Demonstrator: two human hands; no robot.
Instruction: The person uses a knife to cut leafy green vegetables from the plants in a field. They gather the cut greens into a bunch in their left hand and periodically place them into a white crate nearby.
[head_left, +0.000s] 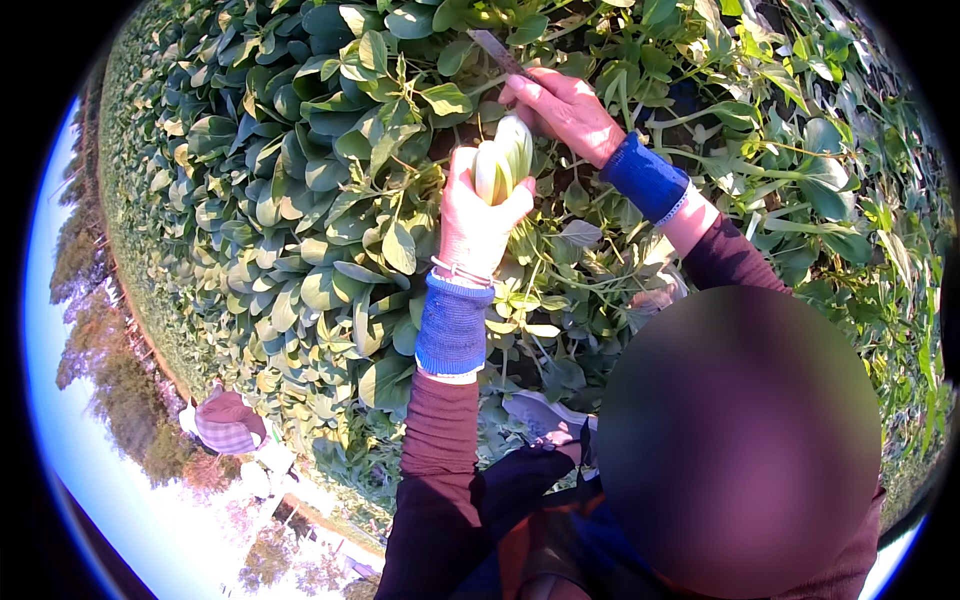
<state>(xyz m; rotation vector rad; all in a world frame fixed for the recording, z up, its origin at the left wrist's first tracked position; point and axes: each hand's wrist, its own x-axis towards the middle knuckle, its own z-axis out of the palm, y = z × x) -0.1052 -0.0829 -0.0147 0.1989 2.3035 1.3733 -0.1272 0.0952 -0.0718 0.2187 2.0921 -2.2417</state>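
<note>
My left hand (480, 214) is wrapped around the pale stalks of a leafy green vegetable head (512, 146), which looks like bok choy. Its whitish stalk bases point away from me, beyond my thumb and fingers. Just past it and to the right, my right hand (566, 112) grips a knife (495, 51). The narrow, dark-stained blade sticks out to the upper left over the leaves, while the handle is hidden in my fingers. Blue knitted cuffs cover both wrists.
Dense rows of leafy greens (300, 172) fill the left side. On the right lie loose leaves and stalks (795, 176). My shoe (547, 416) stands among the plants. Another person (229, 424) is bent over farther off at the lower left, before trees (120, 375).
</note>
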